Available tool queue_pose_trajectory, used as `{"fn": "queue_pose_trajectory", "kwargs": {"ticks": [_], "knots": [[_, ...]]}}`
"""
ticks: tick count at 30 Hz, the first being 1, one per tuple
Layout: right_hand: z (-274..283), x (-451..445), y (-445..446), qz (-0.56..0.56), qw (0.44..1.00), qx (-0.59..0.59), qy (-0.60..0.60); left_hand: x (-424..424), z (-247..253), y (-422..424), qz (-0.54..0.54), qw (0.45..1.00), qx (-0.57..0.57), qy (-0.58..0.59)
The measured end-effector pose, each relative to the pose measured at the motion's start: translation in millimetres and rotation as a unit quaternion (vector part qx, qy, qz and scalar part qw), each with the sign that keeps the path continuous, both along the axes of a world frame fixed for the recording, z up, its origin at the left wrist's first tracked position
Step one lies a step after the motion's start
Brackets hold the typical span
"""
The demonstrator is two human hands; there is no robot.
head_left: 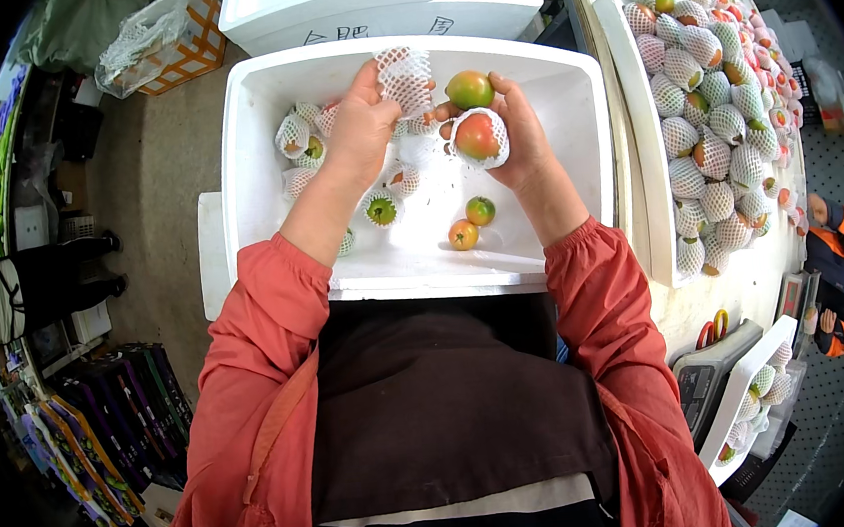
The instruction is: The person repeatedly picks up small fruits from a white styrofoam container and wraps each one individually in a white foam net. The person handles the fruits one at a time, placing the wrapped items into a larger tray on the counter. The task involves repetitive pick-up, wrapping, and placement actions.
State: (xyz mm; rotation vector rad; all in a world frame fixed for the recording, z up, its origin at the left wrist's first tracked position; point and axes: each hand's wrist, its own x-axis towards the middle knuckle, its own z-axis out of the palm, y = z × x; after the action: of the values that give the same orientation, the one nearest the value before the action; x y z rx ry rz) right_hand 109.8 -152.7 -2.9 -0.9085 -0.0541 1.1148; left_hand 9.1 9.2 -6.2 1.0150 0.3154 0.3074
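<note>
My left hand [364, 122] pinches a white foam net sleeve [404, 80] above the foam box [230, 182]. In my right hand [527, 130] are two tomatoes. One is a bare greenish tomato [469, 90] near the fingertips; the other is a red tomato [477, 138] with a foam net around its lower part, resting towards the palm. Below my hands, several netted tomatoes lie in the box's left half, among them a green-topped tomato [381, 210]. Two bare small ones, a green-red tomato [481, 211] and an orange tomato [463, 235], touch each other on the box floor.
Another white foam box [378, 22], bearing writing, stands beyond. On the right-hand table, a pile of netted tomatoes [710, 118] sits by a white tray wall [638, 147]. A scale [711, 381] and red-handled scissors [714, 328] lie nearer. An orange crate [181, 51] is at far left. People stand both sides.
</note>
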Motion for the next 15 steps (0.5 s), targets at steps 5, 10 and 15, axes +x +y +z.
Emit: {"fn": "queue_pose_trajectory", "kwargs": {"ticks": [5, 10, 15], "knots": [[-1.8, -0.5, 0.7, 0.026, 1.000, -0.008, -0.012, -1.6, 1.8, -3.9, 0.003, 0.996, 0.082, 0.031], [-8.1, -0.7, 3.2, 0.045, 0.998, -0.037, -0.015, -0.4, -6.9, -7.3, 0.020, 0.981, 0.190, 0.020], [-4.2, -12.2, 9.3, -0.014, 0.989, -0.144, -0.040, -5.1, 1.8, -10.1, -0.104, 0.948, 0.290, 0.075]]}}
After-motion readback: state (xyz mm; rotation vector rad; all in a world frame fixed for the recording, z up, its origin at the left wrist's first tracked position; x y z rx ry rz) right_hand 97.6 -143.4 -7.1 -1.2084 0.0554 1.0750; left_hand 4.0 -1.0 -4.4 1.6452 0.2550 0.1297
